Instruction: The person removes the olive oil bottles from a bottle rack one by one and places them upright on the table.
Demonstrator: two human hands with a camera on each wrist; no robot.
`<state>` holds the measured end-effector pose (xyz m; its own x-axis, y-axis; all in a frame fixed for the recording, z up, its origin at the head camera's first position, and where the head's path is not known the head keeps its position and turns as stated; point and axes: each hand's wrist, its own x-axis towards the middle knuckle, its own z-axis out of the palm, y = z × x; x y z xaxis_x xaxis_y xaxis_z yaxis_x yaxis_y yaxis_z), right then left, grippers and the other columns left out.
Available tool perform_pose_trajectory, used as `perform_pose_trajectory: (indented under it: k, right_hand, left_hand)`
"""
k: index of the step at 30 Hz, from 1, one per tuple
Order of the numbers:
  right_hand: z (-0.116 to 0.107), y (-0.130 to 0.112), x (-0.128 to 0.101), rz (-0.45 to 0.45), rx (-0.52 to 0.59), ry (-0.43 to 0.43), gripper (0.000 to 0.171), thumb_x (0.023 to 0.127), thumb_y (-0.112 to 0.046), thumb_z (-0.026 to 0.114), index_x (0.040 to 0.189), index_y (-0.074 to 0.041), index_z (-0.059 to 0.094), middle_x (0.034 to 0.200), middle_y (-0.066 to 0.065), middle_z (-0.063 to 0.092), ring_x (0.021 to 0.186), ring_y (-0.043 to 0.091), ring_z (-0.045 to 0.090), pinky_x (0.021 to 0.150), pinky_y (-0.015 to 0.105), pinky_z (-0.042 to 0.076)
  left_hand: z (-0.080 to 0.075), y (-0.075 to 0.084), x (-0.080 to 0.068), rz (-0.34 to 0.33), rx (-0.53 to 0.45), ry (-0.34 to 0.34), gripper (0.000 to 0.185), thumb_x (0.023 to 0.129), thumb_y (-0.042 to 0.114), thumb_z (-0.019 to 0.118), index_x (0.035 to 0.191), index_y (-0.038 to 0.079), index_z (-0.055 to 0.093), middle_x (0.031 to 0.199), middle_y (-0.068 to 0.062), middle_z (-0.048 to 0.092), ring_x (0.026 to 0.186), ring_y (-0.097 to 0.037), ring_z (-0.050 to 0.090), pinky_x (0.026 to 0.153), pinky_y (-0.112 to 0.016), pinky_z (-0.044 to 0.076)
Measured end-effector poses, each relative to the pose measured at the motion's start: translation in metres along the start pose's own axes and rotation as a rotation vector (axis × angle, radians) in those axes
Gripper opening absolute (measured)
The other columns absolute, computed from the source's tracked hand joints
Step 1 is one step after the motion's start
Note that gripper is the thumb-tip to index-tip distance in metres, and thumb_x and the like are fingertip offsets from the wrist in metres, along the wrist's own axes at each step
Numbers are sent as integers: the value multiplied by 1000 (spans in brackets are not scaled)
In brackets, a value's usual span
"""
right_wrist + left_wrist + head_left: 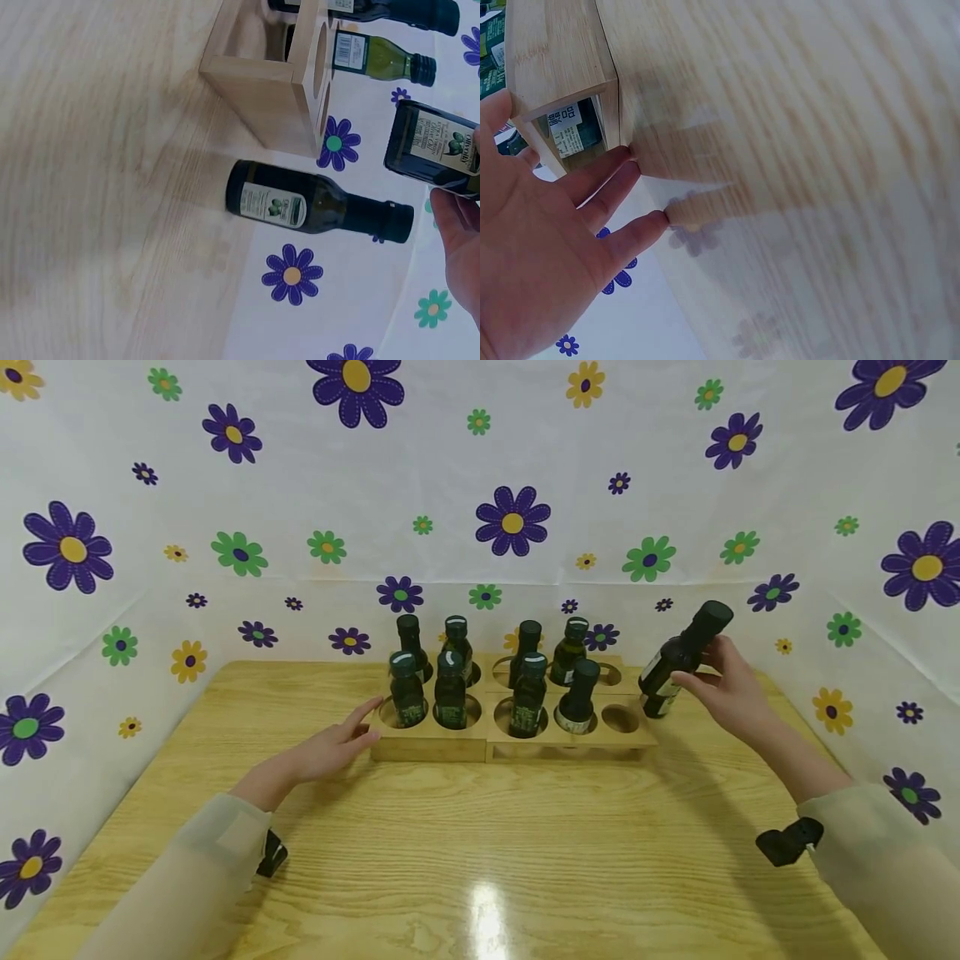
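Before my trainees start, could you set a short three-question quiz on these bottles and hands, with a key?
1. True or false: a bottle stands on the table past the right end of the wooden rack.

2. What does the right hand hold?
A. The wooden rack
B. Another bottle
C. Nothing

3. Fill the gap: seen from the head camera, the front row's one empty hole is at its ____ end.

Key: 1. True. 2. B. 3. Right.

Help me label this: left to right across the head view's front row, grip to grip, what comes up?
Left grip, first front bottle, second front bottle, third front bottle, fourth front bottle, empty front hole, right grip.
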<state>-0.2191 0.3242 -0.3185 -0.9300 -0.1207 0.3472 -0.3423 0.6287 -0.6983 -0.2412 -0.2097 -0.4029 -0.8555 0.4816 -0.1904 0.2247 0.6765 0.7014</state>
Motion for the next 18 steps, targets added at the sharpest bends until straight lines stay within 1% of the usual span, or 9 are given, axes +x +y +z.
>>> perform_pose_trajectory:
  k: [2,4,6,8,13,17,18]
  right_hand:
    - [-3,2,-5,-9,-10,-1,54,97,-7,60,138,9,31,130,25,44,111,13,49,84,4,39]
    - [-6,4,-10,-21,-19,0,54,96,-5,61,138,10,31,130,26,45,106,-2,45,83,2,38]
    - [-8,6,-16,-30,-28,0,54,95,-4,61,138,10,32,129,27,45,103,-10,41,82,2,37]
    - [-10,10,-21,-32,-37,-1,53,95,-3,61,137,10,32,129,27,45,103,-12,39,82,1,36]
    - [-13,20,-32,-12,-49,-1,50,95,-5,62,134,11,34,127,26,44,102,-11,39,81,1,37]
    - [-14,28,-38,2,-54,15,48,96,-6,61,132,11,35,124,23,45,101,-13,40,80,2,38]
    - [-14,31,-39,1,-58,22,47,96,-5,61,131,11,35,123,22,45,102,-11,41,80,2,39]
  left_hand:
    - [1,-1,0,4,0,2,68,105,48,32,157,19,0,146,-37,30,132,-53,33,107,-64,23]
    - [1,-3,0,9,3,1,68,105,48,32,157,19,0,146,-37,30,131,-53,33,106,-64,23]
    - [1,-3,0,10,4,2,68,105,49,32,157,18,0,146,-37,30,131,-53,33,106,-64,23]
    - [1,-3,0,11,5,4,69,105,49,32,157,18,0,146,-37,30,132,-53,33,106,-64,23]
    - [0,-2,0,15,9,8,69,104,49,32,157,18,1,146,-37,30,132,-53,33,106,-64,23]
    - [1,-2,1,13,8,7,69,104,49,32,157,18,1,146,-37,30,132,-52,33,106,-64,23]
    - [1,-2,1,12,7,6,69,104,50,32,157,18,1,146,-37,30,132,-52,33,106,-64,23]
